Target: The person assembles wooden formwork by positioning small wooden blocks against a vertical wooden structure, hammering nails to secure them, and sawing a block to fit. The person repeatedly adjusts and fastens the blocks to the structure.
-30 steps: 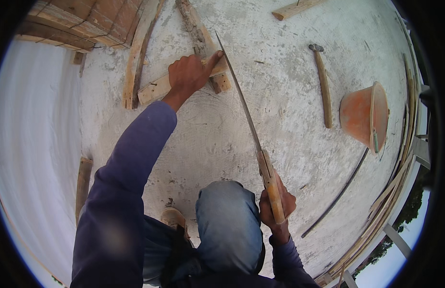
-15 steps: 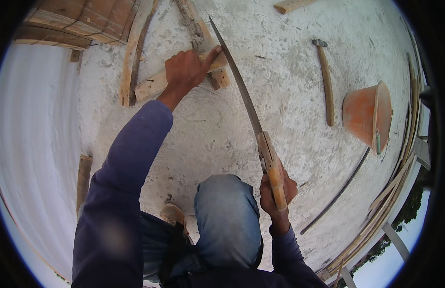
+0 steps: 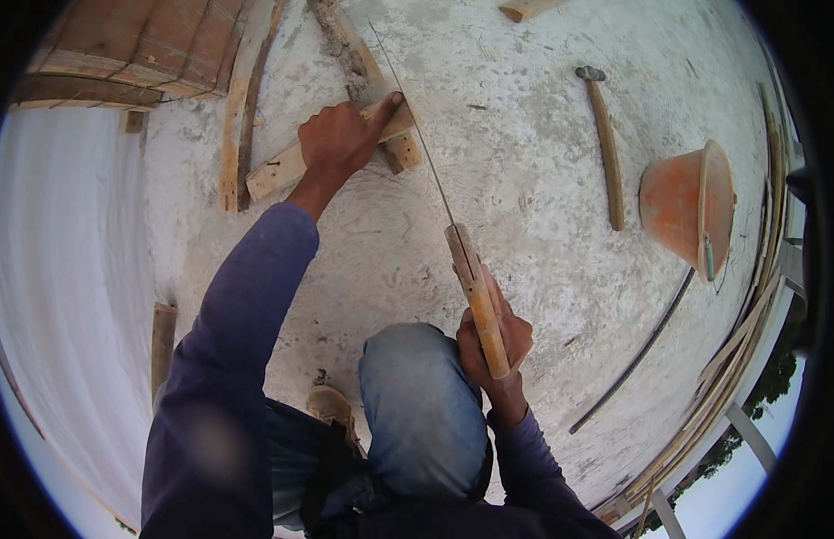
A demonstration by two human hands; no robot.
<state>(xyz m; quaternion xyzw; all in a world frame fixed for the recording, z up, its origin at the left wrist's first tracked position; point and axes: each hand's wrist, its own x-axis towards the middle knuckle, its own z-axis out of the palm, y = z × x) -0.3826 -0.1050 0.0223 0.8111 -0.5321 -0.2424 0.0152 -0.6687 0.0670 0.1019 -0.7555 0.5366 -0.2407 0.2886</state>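
My right hand [image 3: 511, 346] is closed round the wooden handle of a handsaw [image 3: 478, 301]. The thin blade points away from me and slightly left, nearly edge-on. It passes by the right end of a short wooden board [image 3: 275, 173], close to my left thumb; whether its teeth touch the wood I cannot tell. My left hand [image 3: 334, 142] is wrapped over that board, thumb stretched along it toward the blade. Beneath, a longer rough timber [image 3: 343, 40] crosses under the board. A nail appears to stick out near the board's left end.
Another long timber [image 3: 246, 108] lies left of the board, near a brick-like stack [image 3: 120, 45]. To the right are a hammer [image 3: 606, 148], an orange bucket [image 3: 678, 193] and a dark rod [image 3: 633, 355]. Long strips [image 3: 705, 404] line the right edge; white sheeting [image 3: 66, 234] covers the left.
My right hand has shifted left and slightly up with the handsaw. The blade has turned from showing its flat side to nearly edge-on, nearer the board's end. My left hand still grips the board.
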